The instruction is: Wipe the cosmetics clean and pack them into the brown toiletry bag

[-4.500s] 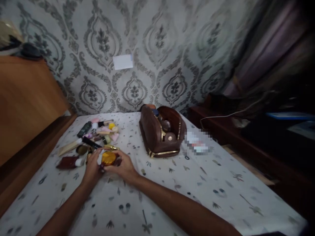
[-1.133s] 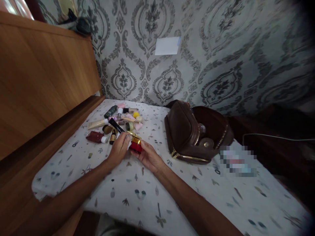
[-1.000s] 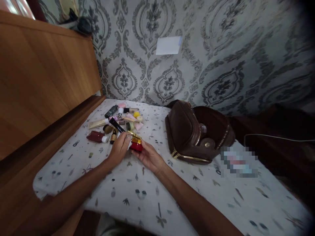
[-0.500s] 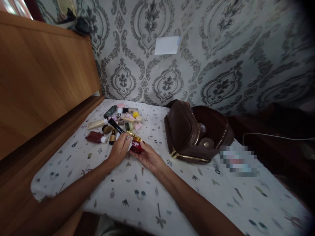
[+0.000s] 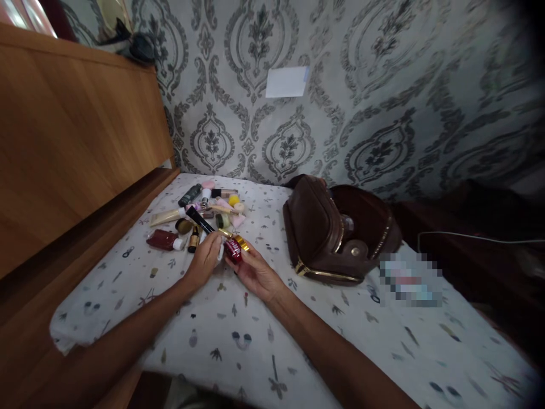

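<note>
My right hand (image 5: 259, 276) is closed around a small red bottle (image 5: 233, 250) with a gold band or cap, which lies tilted across the fingers. Pressed close to its left side, my left hand (image 5: 205, 261) pinches a white wipe or tissue (image 5: 220, 252) against the bottle. Just beyond my fingers is a black tube (image 5: 199, 219), its lower end hidden by my left hand. A gold-coloured slim item (image 5: 225, 232) shows behind the bottle. Close by on the left lie a small dark dropper-size bottle (image 5: 193, 240) and a dark red bottle with a white cap (image 5: 163, 239).
Several cosmetics lie in a group, among them a beige tube (image 5: 165, 217), a dark green bottle (image 5: 190, 195) and a green jar (image 5: 222, 220). An unzipped brown bag (image 5: 313, 227) stands to the right on the patterned sheet (image 5: 255, 363). A wooden cabinet (image 5: 80, 108) borders the left.
The red bottle has turned in my right hand, so its gold part now points to the upper right. The white wipe has shifted slightly left along with my left fingers.
</note>
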Demonstrator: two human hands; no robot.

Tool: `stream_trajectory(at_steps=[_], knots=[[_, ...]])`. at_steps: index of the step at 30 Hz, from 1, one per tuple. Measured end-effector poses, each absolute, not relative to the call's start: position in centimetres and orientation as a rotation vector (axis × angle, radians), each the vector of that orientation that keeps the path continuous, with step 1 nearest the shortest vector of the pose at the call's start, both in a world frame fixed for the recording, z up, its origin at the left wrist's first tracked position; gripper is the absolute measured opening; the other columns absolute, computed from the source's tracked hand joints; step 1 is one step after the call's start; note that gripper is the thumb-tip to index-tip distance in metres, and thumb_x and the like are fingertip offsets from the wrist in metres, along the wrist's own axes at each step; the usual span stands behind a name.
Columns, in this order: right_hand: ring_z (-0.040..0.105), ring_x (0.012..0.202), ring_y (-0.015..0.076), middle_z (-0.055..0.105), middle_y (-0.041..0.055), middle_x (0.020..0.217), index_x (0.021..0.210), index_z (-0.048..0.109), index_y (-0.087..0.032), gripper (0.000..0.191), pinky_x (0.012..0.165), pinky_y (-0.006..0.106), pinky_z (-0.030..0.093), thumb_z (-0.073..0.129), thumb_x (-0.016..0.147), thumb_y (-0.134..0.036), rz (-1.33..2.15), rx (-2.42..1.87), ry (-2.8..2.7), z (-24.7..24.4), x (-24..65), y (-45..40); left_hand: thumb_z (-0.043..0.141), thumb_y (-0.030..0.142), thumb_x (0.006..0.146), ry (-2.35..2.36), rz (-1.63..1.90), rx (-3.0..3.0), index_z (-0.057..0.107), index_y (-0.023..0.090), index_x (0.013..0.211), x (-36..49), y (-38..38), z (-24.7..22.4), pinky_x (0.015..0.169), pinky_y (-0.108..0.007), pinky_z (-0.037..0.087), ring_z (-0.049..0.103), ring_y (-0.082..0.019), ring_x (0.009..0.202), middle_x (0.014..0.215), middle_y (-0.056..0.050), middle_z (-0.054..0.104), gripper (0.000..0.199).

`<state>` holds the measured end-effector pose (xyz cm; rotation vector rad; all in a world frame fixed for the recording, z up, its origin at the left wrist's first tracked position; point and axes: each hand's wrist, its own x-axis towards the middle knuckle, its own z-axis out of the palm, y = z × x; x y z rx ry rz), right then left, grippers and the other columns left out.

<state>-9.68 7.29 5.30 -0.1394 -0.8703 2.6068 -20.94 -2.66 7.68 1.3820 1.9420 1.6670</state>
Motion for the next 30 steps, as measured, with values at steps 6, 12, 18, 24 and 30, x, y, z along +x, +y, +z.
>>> stream_trajectory(at_steps=[6,12,18,24,30], knots=[[0.064,0.090,0.0120,0.072,-0.0027,0.103,0.100,0.070,-0.026,0.040,0.081,0.024,0.052,0.085,0.065,-0.039,2.580,-0.225,-0.919,5.3,-9.5,7.5,0.035,0.047,0.098,1.856,1.670,1.371,0.061,0.016,0.107,-20.6,-2.6,7.8,0.095,-0.033,0.041,0.058,-0.021,0.102,0.107,-0.009,0.065,0.042],[0.061,0.078,0.0077,0.072,-0.0049,0.093,0.099,0.072,-0.025,0.044,0.072,0.016,0.048,0.089,0.059,-0.035,2.516,-0.238,-0.999,5.7,-9.6,7.2,0.033,0.042,0.099,1.951,1.652,1.356,0.057,0.014,0.115,-20.6,-2.9,7.7,0.098,-0.036,0.042,0.058,-0.023,0.108,0.114,-0.011,0.065,0.041],[0.063,0.090,0.0099,0.071,-0.0033,0.097,0.097,0.069,-0.024,0.045,0.087,0.020,0.048,0.089,0.057,-0.021,2.422,-0.228,-1.079,5.8,-9.8,6.6,0.031,0.037,0.100,2.123,1.653,1.496,0.052,0.015,0.125,-20.7,-3.3,7.3,0.101,-0.039,0.041,0.055,-0.022,0.114,0.120,-0.012,0.060,0.039],[0.066,0.088,0.0125,0.071,-0.0012,0.100,0.097,0.068,-0.021,0.040,0.080,0.025,0.056,0.086,0.062,-0.022,2.477,-0.336,-0.966,5.6,-9.8,6.8,0.037,0.039,0.099,2.207,1.413,1.806,0.042,0.013,0.137,-20.5,-3.6,7.2,0.104,-0.042,0.039,0.050,-0.025,0.120,0.126,-0.015,0.054,0.046],[0.064,0.071,0.0089,0.073,-0.0013,0.089,0.095,0.071,-0.020,0.040,0.065,0.019,0.054,0.083,0.066,-0.045,2.568,-0.342,-0.894,5.5,-9.6,7.2,0.055,0.044,0.091,2.221,1.346,1.900,0.039,0.017,0.139,-20.8,-3.6,6.8,0.103,-0.044,0.043,0.053,-0.029,0.121,0.128,-0.016,0.056,0.058]])
